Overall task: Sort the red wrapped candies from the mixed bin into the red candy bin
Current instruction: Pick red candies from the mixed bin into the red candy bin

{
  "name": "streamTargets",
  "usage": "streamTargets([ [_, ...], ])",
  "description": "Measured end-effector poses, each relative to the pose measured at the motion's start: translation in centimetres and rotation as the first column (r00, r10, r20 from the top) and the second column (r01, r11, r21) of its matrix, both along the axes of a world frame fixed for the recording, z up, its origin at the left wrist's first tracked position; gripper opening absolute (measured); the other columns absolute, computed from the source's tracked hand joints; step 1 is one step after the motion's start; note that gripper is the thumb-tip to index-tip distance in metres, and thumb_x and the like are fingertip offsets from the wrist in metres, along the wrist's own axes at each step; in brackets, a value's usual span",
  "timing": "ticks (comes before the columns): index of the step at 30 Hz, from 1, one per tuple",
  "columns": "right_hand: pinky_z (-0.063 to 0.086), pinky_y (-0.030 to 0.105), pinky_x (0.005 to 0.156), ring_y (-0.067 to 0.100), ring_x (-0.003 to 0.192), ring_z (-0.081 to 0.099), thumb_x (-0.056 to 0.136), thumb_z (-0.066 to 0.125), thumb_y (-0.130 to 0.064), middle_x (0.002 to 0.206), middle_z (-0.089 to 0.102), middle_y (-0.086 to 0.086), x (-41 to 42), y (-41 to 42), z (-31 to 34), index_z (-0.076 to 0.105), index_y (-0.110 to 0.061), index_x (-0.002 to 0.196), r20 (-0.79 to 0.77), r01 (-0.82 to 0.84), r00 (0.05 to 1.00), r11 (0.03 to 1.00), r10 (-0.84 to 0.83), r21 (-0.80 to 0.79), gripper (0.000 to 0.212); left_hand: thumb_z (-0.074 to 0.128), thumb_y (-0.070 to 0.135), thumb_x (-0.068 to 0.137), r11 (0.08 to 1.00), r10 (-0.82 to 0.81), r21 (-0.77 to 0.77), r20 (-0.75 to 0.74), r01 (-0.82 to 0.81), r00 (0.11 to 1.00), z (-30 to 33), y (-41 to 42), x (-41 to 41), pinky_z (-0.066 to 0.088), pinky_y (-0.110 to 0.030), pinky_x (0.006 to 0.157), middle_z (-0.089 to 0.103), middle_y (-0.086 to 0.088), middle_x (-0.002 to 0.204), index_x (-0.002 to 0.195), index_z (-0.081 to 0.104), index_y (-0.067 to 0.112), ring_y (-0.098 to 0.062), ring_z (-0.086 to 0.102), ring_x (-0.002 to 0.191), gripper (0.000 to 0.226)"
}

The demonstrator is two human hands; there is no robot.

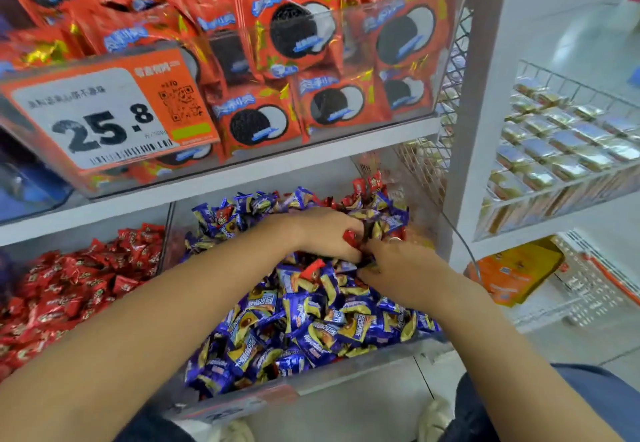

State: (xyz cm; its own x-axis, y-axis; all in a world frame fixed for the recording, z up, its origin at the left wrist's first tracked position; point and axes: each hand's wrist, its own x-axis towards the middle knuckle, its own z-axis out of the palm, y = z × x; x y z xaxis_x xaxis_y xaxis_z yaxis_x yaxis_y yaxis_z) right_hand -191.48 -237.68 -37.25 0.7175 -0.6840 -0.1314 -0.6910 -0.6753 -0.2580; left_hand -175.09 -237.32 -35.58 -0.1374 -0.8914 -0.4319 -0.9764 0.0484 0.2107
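Observation:
The mixed bin [346,374] is a clear box heaped with blue-and-gold wrapped candies and a few red ones. Both hands are deep in its middle. My left hand [325,233] is curled on a red wrapped candy [350,237] held at its fingertips. My right hand [401,270] presses into the pile just right of it, fingers bent among the wrappers; whether it holds one is hidden. Another red candy [311,268] lies under my left wrist. More red ones [367,183] sit at the bin's back. The red candy bin [69,289] is to the left.
A clear divider [168,233] separates the two bins. Above, a shelf bin of red cookie packets [298,43] carries a price tag [104,112]. To the right a white post [481,112] and a wire basket of gold-wrapped sweets [561,143]. My knees and shoes show below.

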Motion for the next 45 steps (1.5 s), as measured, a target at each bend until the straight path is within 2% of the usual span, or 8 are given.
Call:
streamTargets([
  [7,0.046,0.036,0.084,0.028,0.11,0.056,0.095,0.045,-0.04,0.123,0.057,0.01,-0.9,0.4,-0.7,0.042,-0.018,0.134,-0.019,-0.018,1.0,0.999,0.019,0.046,0.045,0.042,0.06,0.09,0.933,-0.074,-0.339,0.143,0.119,0.987,0.1,8.4,1.7,0.028,-0.033,0.105,0.058,0.006,0.103,0.106,0.054,0.035,-0.014,0.045,0.109,0.032],
  [11,0.047,0.037,0.09,0.027,0.116,0.054,0.097,0.043,-0.042,0.129,0.055,0.008,-1.2,0.8,-0.7,0.036,-0.021,0.142,-0.004,-0.02,1.0,0.999,0.02,0.04,0.05,0.031,0.066,0.084,0.89,0.025,-0.455,-0.004,-0.025,1.0,-0.2,11.8,3.6,0.01,-0.036,0.119,0.056,0.015,0.125,0.106,0.057,0.04,-0.01,0.026,0.139,0.043],
  [16,0.049,0.038,0.085,0.028,0.109,0.056,0.095,0.047,-0.036,0.12,0.06,0.011,-1.1,1.1,-0.3,0.048,-0.02,0.132,0.055,-0.008,0.998,0.997,0.012,-0.072,0.04,0.059,0.036,0.091,0.841,0.157,-0.457,-0.306,-0.29,0.939,0.7,14.0,4.8,0.032,-0.032,0.109,0.061,0.021,0.115,0.099,0.07,0.033,-0.005,0.045,0.124,0.014],
  [22,0.048,0.034,0.067,0.019,0.084,0.054,0.097,0.045,-0.027,0.116,0.062,0.006,-0.6,1.9,1.2,0.057,-0.025,0.125,0.268,0.053,0.963,0.99,-0.016,-0.132,0.03,0.056,0.005,0.093,0.674,0.265,-0.432,-0.615,-0.599,0.742,1.5,14.3,5.1,0.046,-0.019,0.089,0.07,0.017,0.087,0.098,0.06,0.04,0.004,0.065,0.087,0.035],
  [26,0.05,0.032,0.074,0.02,0.092,0.062,0.095,0.052,-0.024,0.116,0.064,0.004,0.8,2.2,0.2,0.06,-0.026,0.122,0.227,-0.056,0.971,0.994,0.076,-0.093,0.029,0.06,0.025,0.092,0.769,0.314,-0.384,-0.471,-0.512,0.824,2.1,13.6,5.6,0.047,-0.021,0.089,0.066,0.019,0.098,0.109,0.062,0.036,0.006,0.06,0.093,0.021],
  [33,0.031,0.011,0.078,0.015,0.116,0.054,0.088,0.059,-0.013,0.134,0.055,-0.002,3.6,1.6,-0.4,0.039,-0.024,0.143,0.173,-0.159,0.975,0.982,0.139,0.103,0.059,0.06,0.051,0.085,0.908,0.253,-0.327,-0.069,-0.261,0.965,1.0,13.4,4.3,0.04,-0.034,0.098,0.054,0.013,0.126,0.131,0.05,0.038,-0.009,0.044,0.119,0.048],
  [39,0.047,0.03,0.074,0.023,0.104,0.061,0.092,0.056,-0.03,0.114,0.067,0.001,4.3,2.1,-0.2,0.052,-0.028,0.132,0.138,-0.086,0.986,0.993,0.096,-0.082,0.04,0.066,0.025,0.087,0.733,0.351,-0.485,-0.332,-0.478,0.875,1.9,14.1,5.2,0.039,-0.015,0.07,0.066,0.012,0.093,0.096,0.066,0.029,-0.001,0.057,0.078,0.009],
  [45,0.045,0.036,0.068,0.036,0.1,0.056,0.09,0.058,-0.027,0.105,0.061,0.017,2.8,0.2,0.4,0.052,-0.021,0.131,0.233,0.237,0.955,0.946,-0.185,-0.221,0.041,0.058,0.011,0.091,0.628,0.407,-0.514,-0.424,-0.585,0.809,2.2,15.7,6.3,0.04,-0.005,0.063,0.065,0.014,0.086,0.087,0.05,0.023,0.008,0.057,0.071,0.015],
])
